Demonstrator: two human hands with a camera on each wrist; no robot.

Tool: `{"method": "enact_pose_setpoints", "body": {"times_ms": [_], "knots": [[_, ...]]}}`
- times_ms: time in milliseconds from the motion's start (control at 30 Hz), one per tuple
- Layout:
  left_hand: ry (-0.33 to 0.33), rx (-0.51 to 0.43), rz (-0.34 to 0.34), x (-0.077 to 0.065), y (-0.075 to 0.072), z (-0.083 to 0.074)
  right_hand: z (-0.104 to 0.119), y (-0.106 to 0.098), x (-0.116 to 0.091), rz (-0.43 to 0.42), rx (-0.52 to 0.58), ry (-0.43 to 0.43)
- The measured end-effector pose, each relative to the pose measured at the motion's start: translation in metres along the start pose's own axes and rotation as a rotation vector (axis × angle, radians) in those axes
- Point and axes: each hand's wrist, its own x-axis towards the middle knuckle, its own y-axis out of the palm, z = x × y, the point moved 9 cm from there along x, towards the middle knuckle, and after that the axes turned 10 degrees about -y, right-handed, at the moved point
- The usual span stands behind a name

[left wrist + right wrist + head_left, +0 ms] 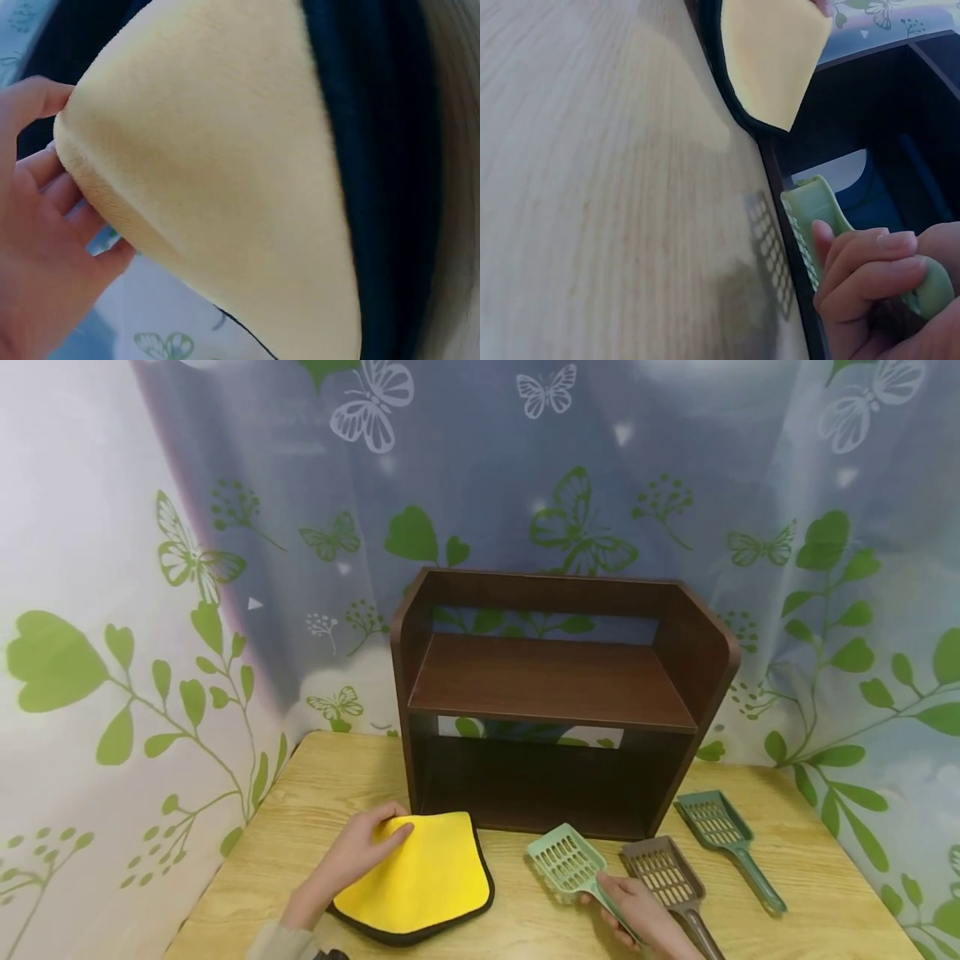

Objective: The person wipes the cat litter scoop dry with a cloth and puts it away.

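Observation:
My left hand [365, 849] pinches the upper left edge of a yellow cloth with black trim [420, 877], thumb on top and fingers beneath. In the left wrist view the cloth [210, 150] is raised at that edge, and a dark layer lies along its far side. My right hand [637, 906] grips the handle of a light green litter scoop [567, 858], its slotted head pointing toward the shelf. In the right wrist view the fingers [870, 270] curl round the handle, and the scoop casts a slotted shadow on the table.
A dark brown two-tier shelf [555, 681] stands at the back of the wooden table [517, 935]. To the right lie a brown litter scoop [665, 870] and a dark green one [717, 820]. Printed butterfly curtains [480, 468] hang behind.

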Motion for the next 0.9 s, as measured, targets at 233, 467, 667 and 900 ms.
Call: {"method": "enact_pose_setpoints", "body": {"times_ms": [233,467,667,900], "knots": [[0.133,-0.165,-0.134,-0.005,-0.011,-0.036,0.012,-0.004,0.007,-0.087,0.024,0.021],[0.246,-0.231,-0.280,-0.006,-0.015,-0.056,0.021,0.001,0.013,-0.073,0.034,0.013],[0.288,-0.285,-0.298,-0.004,-0.015,-0.058,0.029,0.005,0.013,-0.049,0.045,-0.012],[0.352,-0.346,-0.243,-0.003,-0.016,-0.073,0.036,0.004,0.011,-0.045,0.030,-0.027]]}}
